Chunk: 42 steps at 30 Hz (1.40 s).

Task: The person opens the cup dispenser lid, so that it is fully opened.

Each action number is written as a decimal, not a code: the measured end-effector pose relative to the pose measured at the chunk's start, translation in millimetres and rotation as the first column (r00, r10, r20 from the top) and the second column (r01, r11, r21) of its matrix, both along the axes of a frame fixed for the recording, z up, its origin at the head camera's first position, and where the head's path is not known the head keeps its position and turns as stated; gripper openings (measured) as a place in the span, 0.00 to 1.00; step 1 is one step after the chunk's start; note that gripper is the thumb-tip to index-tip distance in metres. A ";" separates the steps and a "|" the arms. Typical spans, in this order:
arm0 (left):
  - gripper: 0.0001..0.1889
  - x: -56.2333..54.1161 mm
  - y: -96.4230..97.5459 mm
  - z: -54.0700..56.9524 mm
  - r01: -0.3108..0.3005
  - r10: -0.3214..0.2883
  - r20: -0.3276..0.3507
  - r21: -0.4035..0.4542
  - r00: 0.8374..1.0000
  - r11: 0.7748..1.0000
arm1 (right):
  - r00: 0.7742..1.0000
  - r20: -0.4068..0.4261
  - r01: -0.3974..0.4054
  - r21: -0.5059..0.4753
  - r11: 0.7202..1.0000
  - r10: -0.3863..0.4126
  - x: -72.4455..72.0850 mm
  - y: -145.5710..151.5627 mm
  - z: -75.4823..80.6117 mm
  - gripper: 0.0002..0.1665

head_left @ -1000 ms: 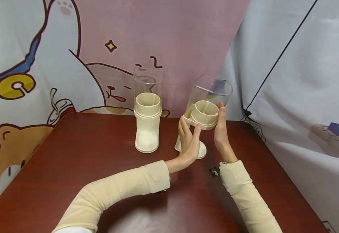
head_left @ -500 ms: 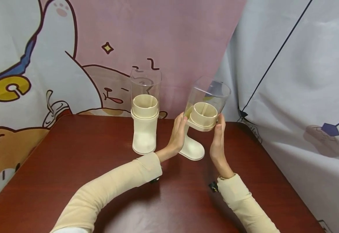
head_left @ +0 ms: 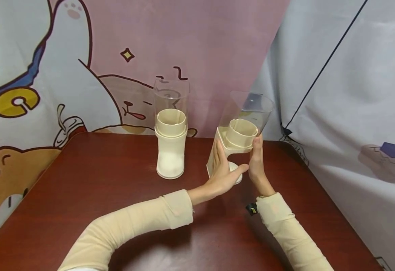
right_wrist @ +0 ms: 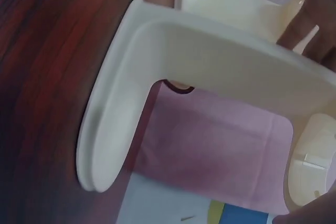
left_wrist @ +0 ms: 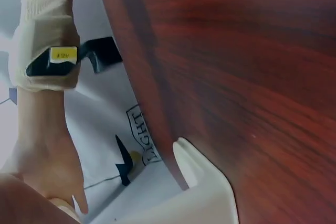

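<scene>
In the head view, a cream stand (head_left: 212, 160) with a raised ring and a clear, open-topped container (head_left: 251, 107) stands between my hands, its rounded foot pointing right. My left hand (head_left: 222, 175) lies against its left side, fingers straight along the column and thumb spread to the right. Up at the ring's right side, my right hand (head_left: 258, 165) presses with extended fingers. The right wrist view shows the stand's C-shaped frame (right_wrist: 210, 51) close up, with left-hand fingertips (right_wrist: 317, 35) on the column. In the left wrist view the foot (left_wrist: 210, 182) is close to the tabletop.
A matching stand (head_left: 171, 154) with its clear container (head_left: 171, 90) is upright just left of my hands. Both are towards the back of the dark red wooden table (head_left: 109, 180). Printed cartoon cloth (head_left: 224, 45) hangs behind, and a pale cloth (head_left: 346, 94) on the right.
The stand turns back and forth slightly between my hands, its foot swinging out and then partly behind the left hand. My left hand shifts lower on the column and its thumb spreads right.
</scene>
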<state>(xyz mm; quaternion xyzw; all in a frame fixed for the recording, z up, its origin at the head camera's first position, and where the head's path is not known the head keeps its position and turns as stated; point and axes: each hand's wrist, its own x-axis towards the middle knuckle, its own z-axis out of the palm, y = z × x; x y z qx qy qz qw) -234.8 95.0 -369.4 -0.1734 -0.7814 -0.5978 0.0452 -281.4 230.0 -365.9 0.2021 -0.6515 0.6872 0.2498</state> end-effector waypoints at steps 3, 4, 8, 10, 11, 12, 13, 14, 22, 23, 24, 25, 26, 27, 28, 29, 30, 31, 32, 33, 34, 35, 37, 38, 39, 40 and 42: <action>0.61 -6.9 -4.0 -9.0 0.019 -0.019 -0.008 -0.007 1.000 1.000 | 0.999 0.037 -0.009 0.058 0.998 0.007 -1.9 11.1 0.4 0.53; 0.62 -12.3 -6.6 -12.7 0.021 -0.021 -0.023 -0.011 1.000 1.000 | 0.999 0.044 -0.015 0.061 0.998 0.012 -3.2 14.9 2.2 0.55; 0.71 -47.1 -25.6 -23.5 0.027 -0.031 -0.079 -0.048 0.996 0.998 | 0.995 0.022 -0.097 -0.033 0.995 0.097 -17.3 26.4 18.4 0.62; 0.74 -67.3 -36.9 -26.1 0.059 -0.066 -0.096 -0.081 0.993 0.995 | 0.986 -0.003 -0.167 -0.102 0.981 0.168 -27.8 28.0 28.3 0.64; 0.75 -75.5 -41.3 -27.4 0.086 -0.095 -0.091 -0.096 0.991 0.992 | 0.980 -0.010 -0.199 -0.130 0.971 0.199 -32.8 27.8 32.7 0.65; 0.75 -82.1 -44.2 -28.7 0.122 -0.131 -0.080 -0.106 0.988 0.987 | 0.974 -0.008 -0.225 -0.156 0.962 0.226 -37.4 26.8 36.4 0.65; 0.75 -87.0 -45.7 -30.2 0.159 -0.167 -0.064 -0.110 0.984 0.981 | 0.971 0.000 -0.235 -0.169 0.957 0.239 -41.2 25.4 39.3 0.66; 0.75 -90.5 -46.0 -31.6 0.191 -0.198 -0.053 -0.118 0.979 0.975 | 0.970 0.007 -0.240 -0.172 0.955 0.245 -44.1 24.0 41.4 0.67; 0.62 -96.7 -31.2 -38.2 0.231 -0.237 -0.121 -0.065 0.964 0.971 | 0.980 -0.090 -0.189 -0.152 0.970 0.176 -48.2 18.1 51.5 0.75; 0.60 -96.4 -30.2 -38.2 0.228 -0.235 -0.129 -0.064 0.963 0.971 | 0.976 -0.115 -0.204 -0.163 0.965 0.187 -48.3 17.4 52.7 0.74; 0.60 -96.4 -29.4 -38.2 0.227 -0.233 -0.139 -0.061 0.962 0.972 | 0.970 -0.139 -0.222 -0.176 0.959 0.199 -48.4 16.3 54.0 0.72; 0.59 -96.1 -29.1 -38.3 0.226 -0.232 -0.146 -0.058 0.962 0.972 | 0.964 -0.162 -0.242 -0.192 0.951 0.213 -48.5 14.8 54.9 0.70; 0.59 -95.8 -29.1 -38.8 0.224 -0.231 -0.154 -0.061 0.961 0.973 | 0.956 -0.181 -0.266 -0.206 0.942 0.231 -48.3 13.2 55.5 0.67; 0.59 -95.2 -29.4 -39.6 0.225 -0.232 -0.159 -0.063 0.960 0.972 | 0.948 -0.199 -0.290 -0.220 0.931 0.248 -47.9 11.2 55.9 0.64; 0.58 -94.3 -30.0 -40.4 0.230 -0.237 -0.164 -0.061 0.958 0.971 | 0.941 -0.217 -0.308 -0.230 0.923 0.260 -47.1 8.8 56.3 0.62; 0.58 -93.1 -31.1 -41.0 0.234 -0.241 -0.164 -0.060 0.957 0.970 | 0.936 -0.231 -0.317 -0.233 0.919 0.264 -45.9 6.4 56.4 0.60; 0.57 -91.8 -32.5 -41.7 0.238 -0.245 -0.166 -0.059 0.955 0.969 | 0.933 -0.245 -0.320 -0.236 0.917 0.263 -44.5 4.0 56.5 0.59; 0.57 -90.1 -34.3 -41.9 0.242 -0.249 -0.166 -0.059 0.954 0.968 | 0.930 -0.257 -0.323 -0.239 0.916 0.261 -42.7 1.5 56.7 0.58; 0.57 -88.3 -36.4 -41.6 0.248 -0.254 -0.166 -0.058 0.953 0.967 | 0.928 -0.266 -0.327 -0.245 0.913 0.261 -41.0 -0.9 57.1 0.58; 0.57 -86.4 -38.7 -41.0 0.252 -0.258 -0.167 -0.058 0.952 0.966 | 0.927 -0.271 -0.327 -0.251 0.911 0.258 -39.0 -3.2 57.5 0.57; 0.57 -84.6 -41.1 -40.0 0.256 -0.262 -0.168 -0.057 0.950 0.965 | 0.928 -0.274 -0.324 -0.255 0.911 0.253 -36.9 -5.4 57.8 0.57; 0.57 -82.7 -43.7 -39.1 0.259 -0.265 -0.168 -0.059 0.950 0.964 | 0.929 -0.275 -0.321 -0.260 0.911 0.249 -34.7 -7.5 58.1 0.57; 0.57 -78.6 -48.7 -37.8 0.265 -0.272 -0.169 -0.064 0.947 0.962 | 0.933 -0.272 -0.310 -0.271 0.911 0.236 -30.1 -11.7 58.4 0.58; 0.57 -76.4 -51.2 -37.2 0.270 -0.277 -0.171 -0.067 0.945 0.961 | 0.935 -0.271 -0.303 -0.272 0.914 0.229 -27.8 -13.9 58.4 0.58; 0.57 -74.3 -53.6 -37.3 0.272 -0.280 -0.174 -0.071 0.944 0.960 | 0.937 -0.272 -0.292 -0.269 0.918 0.219 -25.2 -16.1 58.2 0.58; 0.57 -71.9 -56.1 -37.5 0.273 -0.282 -0.173 -0.074 0.944 0.959 | 0.938 -0.273 -0.287 -0.268 0.920 0.213 -22.8 -18.5 58.0 0.58; 0.58 -66.2 -61.2 -38.1 0.274 -0.284 -0.171 -0.084 0.943 0.958 | 0.938 -0.278 -0.281 -0.260 0.924 0.208 -17.7 -23.4 57.0 0.57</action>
